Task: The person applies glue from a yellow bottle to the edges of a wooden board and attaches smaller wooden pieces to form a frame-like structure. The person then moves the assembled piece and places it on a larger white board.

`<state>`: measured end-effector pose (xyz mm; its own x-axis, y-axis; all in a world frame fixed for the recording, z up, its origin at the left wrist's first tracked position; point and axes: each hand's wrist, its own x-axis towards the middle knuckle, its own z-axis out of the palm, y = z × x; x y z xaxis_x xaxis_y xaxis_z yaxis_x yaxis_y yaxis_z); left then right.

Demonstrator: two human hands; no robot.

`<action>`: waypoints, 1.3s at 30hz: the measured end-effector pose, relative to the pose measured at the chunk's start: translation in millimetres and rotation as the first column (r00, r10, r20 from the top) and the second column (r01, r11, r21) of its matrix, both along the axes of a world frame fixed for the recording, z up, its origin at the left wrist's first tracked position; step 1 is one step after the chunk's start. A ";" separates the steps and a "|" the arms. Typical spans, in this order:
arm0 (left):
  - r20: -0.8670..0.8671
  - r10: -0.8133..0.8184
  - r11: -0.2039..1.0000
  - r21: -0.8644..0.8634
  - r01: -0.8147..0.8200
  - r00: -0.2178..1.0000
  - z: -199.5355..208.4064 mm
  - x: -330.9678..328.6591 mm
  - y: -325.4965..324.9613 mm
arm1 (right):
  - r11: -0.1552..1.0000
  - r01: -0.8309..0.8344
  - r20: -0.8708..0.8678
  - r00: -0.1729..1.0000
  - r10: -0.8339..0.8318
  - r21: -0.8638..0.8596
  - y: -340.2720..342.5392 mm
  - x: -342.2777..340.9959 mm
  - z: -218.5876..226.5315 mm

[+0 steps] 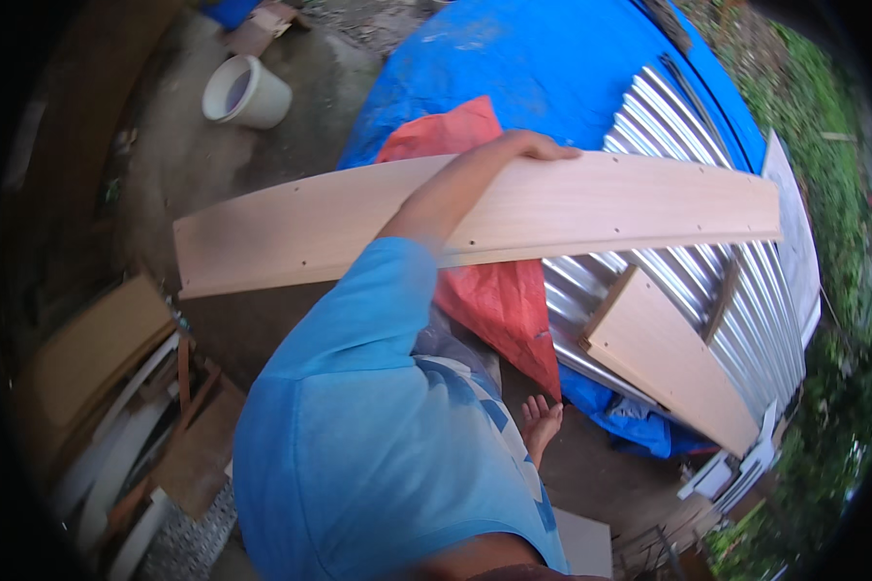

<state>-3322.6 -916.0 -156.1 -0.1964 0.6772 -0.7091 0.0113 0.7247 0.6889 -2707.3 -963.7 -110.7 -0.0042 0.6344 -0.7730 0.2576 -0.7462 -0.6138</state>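
Observation:
A long pale wooden board (533, 213) with small holes along its edges spans the middle of the view. My left arm lies across it, and my left hand (541, 146) grips its far edge, with the fingers partly hidden behind that edge. Lower down, past the front of my blue shirt, my right hand (543, 423) is open and holds nothing, its fingers a little apart. Close to it hangs the red plastic sheet (499, 315), which partly disappears behind the board. A shorter pale board (673, 358) rests on the corrugated metal sheets (775, 310) to the right.
A blue tarp (543, 58) covers a large heap at the back. One white bucket (249, 93) stands on the ground at the far left. Wood offcuts and panels (155, 426) are piled at the near left. Grass (814, 107) borders the right side.

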 end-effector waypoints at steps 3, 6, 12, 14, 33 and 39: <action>0.134 -0.059 0.998 -0.017 0.061 0.989 4.1 -0.1 12.3 | 0.999 -0.032 0.105 0.994 0.031 0.007 -18.7 22.9 -5.0; -0.058 0.039 0.999 -0.001 -0.039 0.998 -32.3 -28.2 1.3 | 0.993 -0.116 0.214 0.970 0.113 0.000 -36.2 31.2 -2.1; 0.155 -0.059 0.994 0.103 0.043 0.986 -45.3 2.6 18.9 | 0.961 0.259 0.415 0.888 -0.197 -0.097 -196.8 100.6 -4.2; 0.229 0.038 0.996 0.069 -0.055 0.973 -21.4 10.2 3.9 | 0.933 0.295 0.434 0.882 -0.183 -0.205 -245.6 110.0 -22.3; -0.157 -0.306 0.913 0.230 0.336 0.939 -24.0 11.6 7.6 | 0.959 0.001 0.440 0.888 0.130 -0.284 -470.8 54.3 -57.0; -0.545 -0.236 0.899 0.191 0.393 0.805 -13.1 1.3 -0.4 | 0.707 0.684 0.442 0.698 -0.563 -0.181 -449.2 0.1 -40.2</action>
<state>-3321.3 -916.4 -169.3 -0.2070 0.9165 -0.3423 0.6006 0.3952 0.6950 -2707.3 -1412.9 -150.9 0.5939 0.1196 -0.7956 -0.2009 -0.9355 -0.2907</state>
